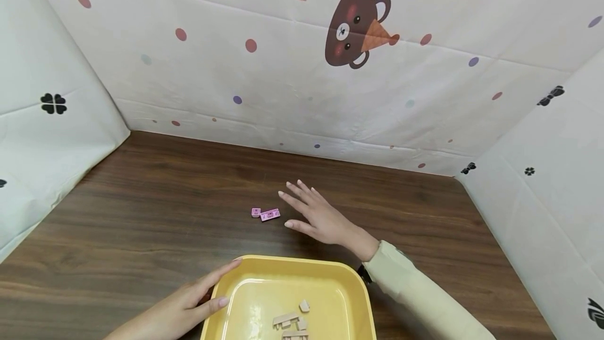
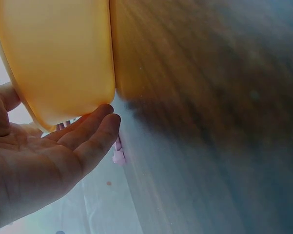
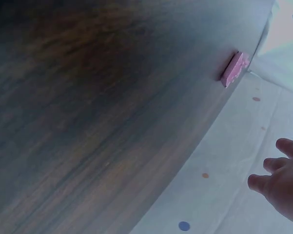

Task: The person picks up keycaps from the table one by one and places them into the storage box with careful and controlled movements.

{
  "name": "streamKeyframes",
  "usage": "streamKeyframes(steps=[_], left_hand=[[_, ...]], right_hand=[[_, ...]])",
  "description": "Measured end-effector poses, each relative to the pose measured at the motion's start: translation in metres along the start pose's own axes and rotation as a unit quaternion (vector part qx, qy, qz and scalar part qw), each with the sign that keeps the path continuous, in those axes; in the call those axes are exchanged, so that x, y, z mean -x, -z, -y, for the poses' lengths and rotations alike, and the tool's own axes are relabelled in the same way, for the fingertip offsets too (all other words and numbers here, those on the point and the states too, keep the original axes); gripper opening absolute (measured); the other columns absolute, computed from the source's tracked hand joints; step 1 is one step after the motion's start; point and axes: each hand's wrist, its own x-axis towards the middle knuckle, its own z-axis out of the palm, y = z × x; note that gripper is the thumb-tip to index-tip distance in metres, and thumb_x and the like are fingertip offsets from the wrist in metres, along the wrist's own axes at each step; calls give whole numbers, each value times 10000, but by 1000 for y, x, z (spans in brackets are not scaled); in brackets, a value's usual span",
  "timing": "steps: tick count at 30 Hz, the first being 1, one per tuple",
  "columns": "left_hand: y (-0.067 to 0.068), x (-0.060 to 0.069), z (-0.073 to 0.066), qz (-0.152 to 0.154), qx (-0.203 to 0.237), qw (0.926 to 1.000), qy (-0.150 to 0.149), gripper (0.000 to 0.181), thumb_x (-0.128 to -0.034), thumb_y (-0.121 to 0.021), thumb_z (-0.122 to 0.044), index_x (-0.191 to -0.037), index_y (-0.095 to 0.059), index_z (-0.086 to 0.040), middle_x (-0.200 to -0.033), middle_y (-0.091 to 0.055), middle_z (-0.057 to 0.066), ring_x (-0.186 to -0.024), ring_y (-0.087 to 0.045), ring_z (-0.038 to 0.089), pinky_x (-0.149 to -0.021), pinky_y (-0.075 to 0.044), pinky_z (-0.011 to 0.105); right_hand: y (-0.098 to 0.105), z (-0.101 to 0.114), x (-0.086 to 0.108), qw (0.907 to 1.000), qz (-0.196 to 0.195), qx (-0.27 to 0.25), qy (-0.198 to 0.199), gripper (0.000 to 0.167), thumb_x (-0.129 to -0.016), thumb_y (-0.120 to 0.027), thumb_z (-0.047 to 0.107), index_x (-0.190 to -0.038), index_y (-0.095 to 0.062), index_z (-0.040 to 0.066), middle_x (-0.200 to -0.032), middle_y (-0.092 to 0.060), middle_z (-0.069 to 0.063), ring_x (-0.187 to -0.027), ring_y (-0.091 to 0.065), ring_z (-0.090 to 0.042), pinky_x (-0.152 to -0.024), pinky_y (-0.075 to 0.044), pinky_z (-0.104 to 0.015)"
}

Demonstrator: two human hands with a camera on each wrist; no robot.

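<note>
My left hand grips the left wall of a yellow plastic tray, thumb over the rim on the inside and fingers along the outside. In the left wrist view, the fingers lie against the tray's outer wall. My right hand is spread with nothing in it, just right of two small pink printed blocks. One is a longer flat block; the other, a small squarish block, lies against its left end. The pink pieces also appear in the right wrist view, apart from the fingers.
Several small beige blocks lie inside the tray, partly cut off by the frame's lower edge. The dark wood-grain table is bounded by a white patterned sheet at the back and on both sides.
</note>
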Motion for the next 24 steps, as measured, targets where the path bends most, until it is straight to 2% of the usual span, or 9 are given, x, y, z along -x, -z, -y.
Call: streamKeyframes(steps=[7,11,15,19,24], left_hand=[[0,0,-1,-192,-427,9989,-65,535,-952,-484,-156,-1440,-266,-140,-1417,-382,75,-1162,-459,70,-880,-415,216],[0,1,-2,-211,-549,9983,-6,533,-954,-482,-169,-1441,-267,-156,-1432,-363,37,-1196,-427,74,-890,-410,226],[1,1,-2,-194,-536,9984,47,534,-956,-477,-177,-1444,-260,-164,-1440,-351,37,-1213,-408,71,-901,-401,224],[1,0,-3,-195,-529,9984,50,536,-957,-476,-177,-1446,-257,-166,-1445,-340,34,-1229,-390,68,-917,-387,218],[1,1,-2,-142,-439,9989,124,534,-960,-470,-192,-1447,-252,-175,-1449,-334,30,-1232,-383,60,-917,-385,213]], right_hand=[[-4,-7,-12,9980,-178,-598,-127,597,-943,-449,409,-1452,-251,167,-1499,-198,-94,-1378,-103,-262,-1067,-156,-499],[-7,-10,-18,9947,-136,-955,-347,590,-942,-477,365,-1452,-252,171,-1498,-204,-94,-1377,-107,-252,-1065,-179,-486],[-11,-12,-23,9877,-164,-1455,-540,570,-947,-477,340,-1449,-263,171,-1488,-234,-100,-1367,-153,-284,-1063,-196,-475],[-16,-14,-27,9753,-291,-2060,-745,548,-951,-486,293,-1442,-283,157,-1474,-274,-94,-1349,-219,-279,-1067,-203,-453],[-22,-15,-30,9455,-371,-3001,-1212,536,-957,-477,281,-1436,-294,130,-1462,-301,-79,-1331,-265,-211,-1064,-230,-404]])
